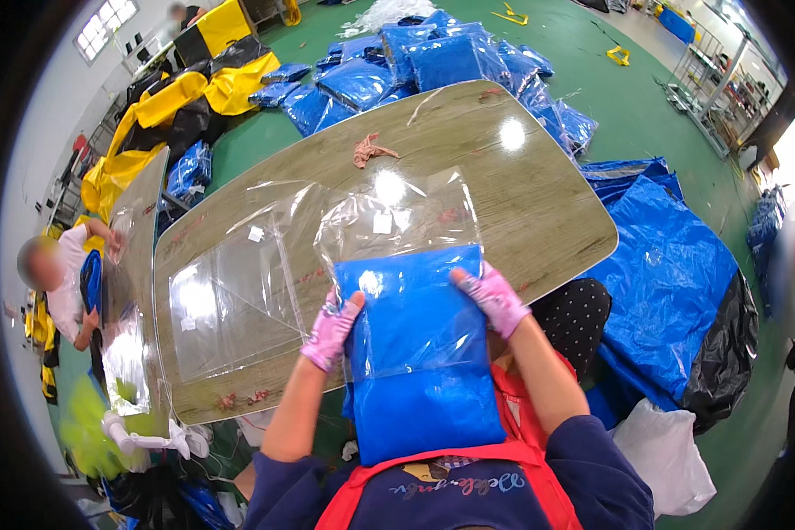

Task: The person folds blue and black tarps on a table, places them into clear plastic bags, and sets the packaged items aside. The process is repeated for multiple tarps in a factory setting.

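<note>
A folded blue tarp (424,411) rests between my lap and the near table edge, its far half inside a clear plastic bag (397,221). The rest of the bag lies over the tabletop, wrinkled and flat. On the left side, my left hand (331,331), in a pink glove, grips the bagged tarp with its thumb on top. My right hand (493,300), gloved alike, holds the opposite edge, thumb on the blue surface. The fingers under the bundle are hidden. More clear bags (234,296) are spread on the table to the left of my left hand.
Beyond the oval wood-patterned table (539,203) is a pile of packed blue tarps (362,84). A pinkish rag (372,150) lies on the tabletop. Loose blue sheeting (667,283) and a white sack (667,455) are at the right. A co-worker (70,283) stands at the left table; a white fan (136,437) is below.
</note>
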A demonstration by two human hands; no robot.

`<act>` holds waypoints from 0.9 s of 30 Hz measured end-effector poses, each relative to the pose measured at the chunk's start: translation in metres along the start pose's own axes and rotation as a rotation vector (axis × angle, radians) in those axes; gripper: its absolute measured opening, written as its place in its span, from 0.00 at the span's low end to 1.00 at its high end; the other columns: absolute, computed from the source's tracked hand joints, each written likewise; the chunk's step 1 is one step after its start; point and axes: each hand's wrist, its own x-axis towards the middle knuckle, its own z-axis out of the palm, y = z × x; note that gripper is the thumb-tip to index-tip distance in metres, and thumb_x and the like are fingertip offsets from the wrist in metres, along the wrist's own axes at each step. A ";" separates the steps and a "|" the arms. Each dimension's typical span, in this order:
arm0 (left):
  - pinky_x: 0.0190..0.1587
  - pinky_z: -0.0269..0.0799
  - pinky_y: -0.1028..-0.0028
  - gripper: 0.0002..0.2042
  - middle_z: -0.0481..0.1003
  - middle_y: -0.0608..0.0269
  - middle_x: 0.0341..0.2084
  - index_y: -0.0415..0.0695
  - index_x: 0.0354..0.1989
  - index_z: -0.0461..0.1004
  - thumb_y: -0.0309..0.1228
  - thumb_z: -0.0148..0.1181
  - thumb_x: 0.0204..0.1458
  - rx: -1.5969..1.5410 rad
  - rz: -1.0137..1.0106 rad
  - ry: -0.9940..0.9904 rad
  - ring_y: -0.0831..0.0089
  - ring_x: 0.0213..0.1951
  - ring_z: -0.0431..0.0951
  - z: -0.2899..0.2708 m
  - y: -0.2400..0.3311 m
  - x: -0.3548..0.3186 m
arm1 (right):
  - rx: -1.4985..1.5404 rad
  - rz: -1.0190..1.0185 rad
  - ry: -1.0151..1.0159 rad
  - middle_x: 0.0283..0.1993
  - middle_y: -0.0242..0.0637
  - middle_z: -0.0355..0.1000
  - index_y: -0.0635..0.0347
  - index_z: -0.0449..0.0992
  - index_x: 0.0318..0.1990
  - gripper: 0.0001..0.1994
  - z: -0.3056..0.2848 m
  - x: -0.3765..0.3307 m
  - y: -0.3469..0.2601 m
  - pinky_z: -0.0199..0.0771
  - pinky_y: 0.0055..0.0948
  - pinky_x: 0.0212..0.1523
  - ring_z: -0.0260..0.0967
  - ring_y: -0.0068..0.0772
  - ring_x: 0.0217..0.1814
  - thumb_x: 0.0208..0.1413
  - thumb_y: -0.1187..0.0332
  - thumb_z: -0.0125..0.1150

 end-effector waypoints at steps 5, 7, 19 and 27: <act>0.59 0.65 0.66 0.39 0.68 0.56 0.56 0.39 0.66 0.54 0.39 0.68 0.49 -0.073 -0.113 -0.323 0.67 0.56 0.68 -0.015 -0.040 -0.125 | -0.230 -0.095 -0.260 0.67 0.42 0.58 0.62 0.54 0.68 0.39 0.012 -0.142 0.053 0.50 0.34 0.69 0.54 0.36 0.69 0.53 0.61 0.68; 0.62 0.61 0.66 0.42 0.65 0.57 0.60 0.39 0.67 0.51 0.35 0.71 0.46 -0.211 -0.136 -0.410 0.68 0.59 0.65 -0.013 -0.047 -0.169 | 0.256 0.276 -0.293 0.70 0.45 0.51 0.67 0.45 0.70 0.46 -0.001 -0.191 0.086 0.44 0.35 0.71 0.45 0.38 0.73 0.51 0.59 0.70; 0.43 0.72 0.68 0.24 0.75 0.61 0.40 0.40 0.50 0.67 0.27 0.69 0.44 0.207 0.514 0.084 0.68 0.37 0.75 0.113 -0.082 -0.090 | 0.314 -0.250 0.196 0.62 0.37 0.65 0.56 0.59 0.64 0.34 -0.004 -0.125 0.031 0.71 0.37 0.56 0.65 0.33 0.61 0.56 0.48 0.60; 0.58 0.68 0.59 0.34 0.65 0.51 0.59 0.43 0.65 0.55 0.42 0.62 0.53 -0.886 0.375 -0.350 0.59 0.56 0.70 0.073 0.034 -0.037 | 0.704 -0.523 0.166 0.56 0.44 0.70 0.64 0.66 0.58 0.25 -0.036 -0.094 0.003 0.73 0.38 0.55 0.71 0.44 0.54 0.59 0.57 0.58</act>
